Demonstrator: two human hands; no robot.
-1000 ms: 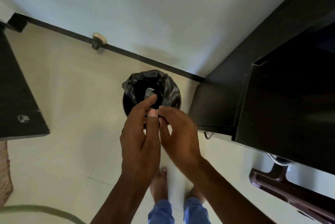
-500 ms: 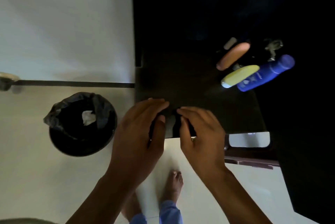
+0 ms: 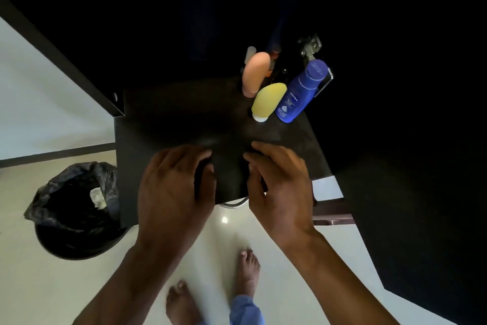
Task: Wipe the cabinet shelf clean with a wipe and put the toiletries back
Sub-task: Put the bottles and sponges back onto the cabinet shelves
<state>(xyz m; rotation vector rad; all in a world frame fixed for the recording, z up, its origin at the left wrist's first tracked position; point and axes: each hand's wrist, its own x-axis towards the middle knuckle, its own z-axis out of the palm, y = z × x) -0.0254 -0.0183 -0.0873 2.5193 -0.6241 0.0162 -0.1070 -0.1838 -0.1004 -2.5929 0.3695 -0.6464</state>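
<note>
Dark shelf (image 3: pixel 184 119), toiletries (image 3: pixel 279 87) beyond empty hands (image 3: pixel 226 187)

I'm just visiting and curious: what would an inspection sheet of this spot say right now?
Surface: dark cabinet shelf, mostly bare at the front; too dark to judge cleanliness.
Job's things: blue lotion bottle, yellow tube and peach bottle grouped at the shelf's right rear; smaller items behind them, unclear. A crumpled wipe lies in the bin.
Clutter: nothing seen.
Grippers: left hand and right hand are over the shelf's front edge, fingers curled, holding nothing visible.
Cables: nothing seen.
Surroundings: black-lined bin on pale floor tiles to the left; metal hinge in the dark cabinet; bare feet below.
</note>
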